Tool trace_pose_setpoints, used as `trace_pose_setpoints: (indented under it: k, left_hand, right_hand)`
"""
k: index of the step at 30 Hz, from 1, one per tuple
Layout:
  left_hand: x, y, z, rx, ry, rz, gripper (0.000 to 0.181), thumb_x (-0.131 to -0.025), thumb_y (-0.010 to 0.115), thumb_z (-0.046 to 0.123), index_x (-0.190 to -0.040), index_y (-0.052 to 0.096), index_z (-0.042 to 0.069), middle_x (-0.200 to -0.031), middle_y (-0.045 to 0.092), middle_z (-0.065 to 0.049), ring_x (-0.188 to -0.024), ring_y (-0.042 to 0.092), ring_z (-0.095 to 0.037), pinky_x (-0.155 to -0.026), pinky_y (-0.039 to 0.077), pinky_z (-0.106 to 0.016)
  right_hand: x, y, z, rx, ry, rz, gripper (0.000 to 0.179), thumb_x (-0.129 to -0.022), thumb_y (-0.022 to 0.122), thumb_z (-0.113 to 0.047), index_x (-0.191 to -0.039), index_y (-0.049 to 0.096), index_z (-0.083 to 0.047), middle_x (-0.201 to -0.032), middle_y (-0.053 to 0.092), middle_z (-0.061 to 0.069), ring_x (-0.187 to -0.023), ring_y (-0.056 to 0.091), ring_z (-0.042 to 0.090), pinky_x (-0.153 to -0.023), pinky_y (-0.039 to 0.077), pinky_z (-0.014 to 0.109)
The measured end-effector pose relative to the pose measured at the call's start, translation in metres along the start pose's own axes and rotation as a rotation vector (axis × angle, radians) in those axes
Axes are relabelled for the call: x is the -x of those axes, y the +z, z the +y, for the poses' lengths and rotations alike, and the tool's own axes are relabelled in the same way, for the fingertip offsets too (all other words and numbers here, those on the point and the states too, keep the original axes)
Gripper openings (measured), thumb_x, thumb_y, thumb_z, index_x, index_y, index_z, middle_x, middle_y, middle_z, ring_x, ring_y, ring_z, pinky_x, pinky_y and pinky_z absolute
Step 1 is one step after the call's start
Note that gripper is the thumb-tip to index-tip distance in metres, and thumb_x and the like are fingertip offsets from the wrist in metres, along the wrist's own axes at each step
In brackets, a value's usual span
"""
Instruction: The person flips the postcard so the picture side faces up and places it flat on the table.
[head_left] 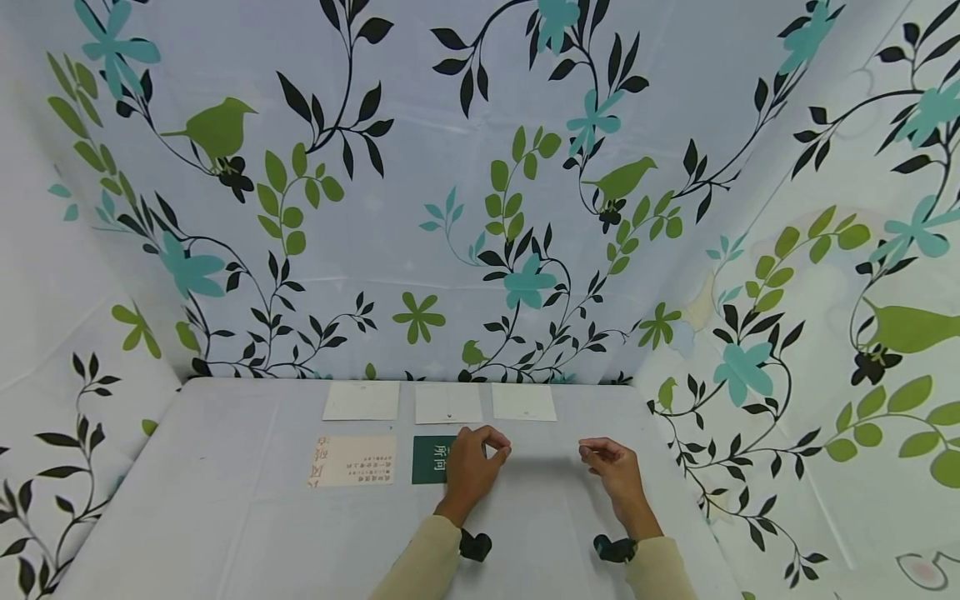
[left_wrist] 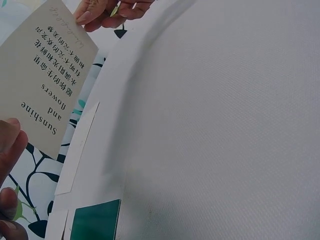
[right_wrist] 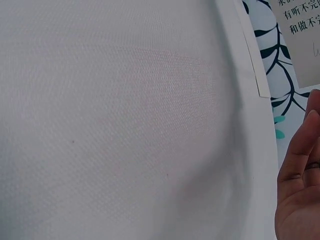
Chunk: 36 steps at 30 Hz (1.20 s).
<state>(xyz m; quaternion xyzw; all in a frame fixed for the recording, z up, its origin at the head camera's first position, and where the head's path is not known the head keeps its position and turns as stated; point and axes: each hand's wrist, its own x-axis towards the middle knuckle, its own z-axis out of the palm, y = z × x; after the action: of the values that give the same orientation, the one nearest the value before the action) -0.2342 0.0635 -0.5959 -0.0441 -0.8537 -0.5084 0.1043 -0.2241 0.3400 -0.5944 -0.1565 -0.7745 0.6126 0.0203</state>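
Observation:
A pale card (left_wrist: 30,75) printed with "Sunshine and flowers" and Chinese characters is held up off the table between both hands. My left hand (head_left: 474,467) pinches one end of it, and my right hand (head_left: 617,479) pinches a corner at the other end. From the head view the card is hard to make out, but its shadow falls on the table between the hands. Under the left hand lies a dark green card (head_left: 430,460) with white characters, partly covered by that hand. Left of it is a beige card (head_left: 351,460) with reddish print.
Three white cards lie in a row at the table's back edge: a left one (head_left: 361,401), a middle one (head_left: 448,403) and a right one (head_left: 524,402). The white table (head_left: 225,517) meets a leaf-and-bird patterned cloth (head_left: 420,208) behind and at the sides.

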Motion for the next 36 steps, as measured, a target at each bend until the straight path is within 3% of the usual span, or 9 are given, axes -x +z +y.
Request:
trace_pose_setpoints:
  k: [5,11,18,26,36]
  left_hand:
    - [0.0,-0.001,0.0,0.004,-0.005,-0.01,0.011,-0.09,0.085,0.02,-0.088,0.077,0.027,-0.081,0.072,0.013,-0.077,0.048,-0.01,-0.07,0.036,-0.028]
    - [-0.001,0.0,-0.002,0.02,0.007,-0.002,0.012,-0.09,0.086,0.019,-0.089,0.076,0.027,-0.084,0.074,0.011,-0.088,0.062,-0.023,-0.078,0.042,-0.032]
    - [-0.001,0.001,-0.001,0.031,-0.004,0.018,0.009,-0.09,0.085,0.018,-0.09,0.077,0.023,-0.083,0.075,0.009,-0.084,0.059,-0.021,-0.074,0.04,-0.031]
    - [0.0,0.001,0.001,0.04,-0.024,0.051,0.013,-0.09,0.085,0.018,-0.093,0.074,0.022,-0.084,0.076,0.007,-0.085,0.061,-0.023,-0.076,0.04,-0.03]
    - [-0.001,0.002,0.0,0.039,-0.037,0.057,0.012,-0.089,0.086,0.018,-0.09,0.076,0.025,-0.083,0.075,0.01,-0.079,0.051,-0.012,-0.075,0.037,-0.031]
  right_hand:
    - [0.001,0.001,-0.002,0.005,0.0,0.005,0.024,-0.095,0.08,-0.012,-0.116,0.076,0.0,-0.101,0.079,0.001,-0.096,0.071,0.02,-0.081,0.058,0.028]
    - [0.001,0.003,-0.002,-0.013,-0.005,0.008,0.021,-0.095,0.079,-0.009,-0.114,0.075,0.0,-0.102,0.078,0.001,-0.092,0.07,0.013,-0.081,0.058,0.026]
    - [0.006,0.007,0.0,-0.032,-0.011,0.014,0.022,-0.094,0.081,-0.012,-0.113,0.075,0.0,-0.108,0.079,0.008,-0.105,0.073,0.028,-0.084,0.061,0.028]
    - [0.006,0.009,0.004,-0.042,-0.032,0.035,0.021,-0.094,0.081,-0.012,-0.111,0.073,-0.002,-0.104,0.078,0.009,-0.102,0.075,0.032,-0.08,0.061,0.028]
    - [0.004,0.012,0.006,-0.069,-0.037,0.074,0.025,-0.093,0.081,-0.01,-0.113,0.07,-0.001,-0.098,0.077,0.003,-0.089,0.074,0.017,-0.076,0.059,0.027]
